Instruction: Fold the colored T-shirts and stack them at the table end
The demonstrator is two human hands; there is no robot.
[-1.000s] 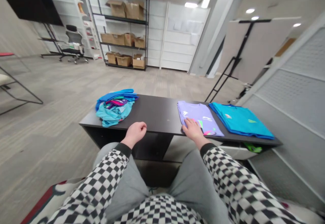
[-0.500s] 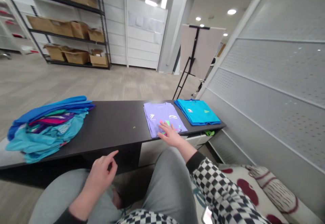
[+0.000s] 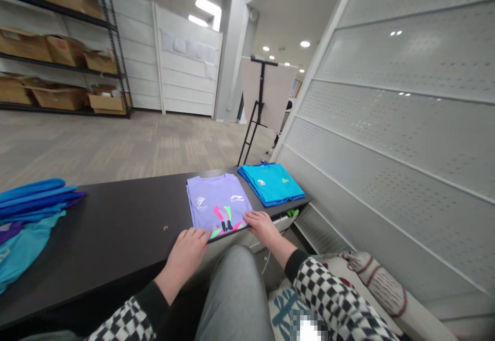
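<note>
A folded lilac T-shirt (image 3: 216, 204) lies on the black table (image 3: 124, 227) near its front edge. My left hand (image 3: 189, 250) rests at the shirt's near left corner, fingers curled down onto the hem. My right hand (image 3: 262, 226) lies at the near right corner, fingers stretched over the edge. To the right of the lilac shirt sits a stack of folded turquoise shirts (image 3: 271, 182). At the far left of the table a loose heap of blue and teal garments (image 3: 27, 217) is partly cut off by the frame.
A white perforated wall panel (image 3: 386, 140) runs along the right. A patterned cushion (image 3: 367, 279) lies on the floor by my right leg. Behind the table stand an easel board (image 3: 266, 93) and shelves with cardboard boxes (image 3: 58, 52).
My head has turned right, so the table has shifted left in view. My left hand came up from my lap to the shirt's near left corner; my right hand slid to the near right corner.
</note>
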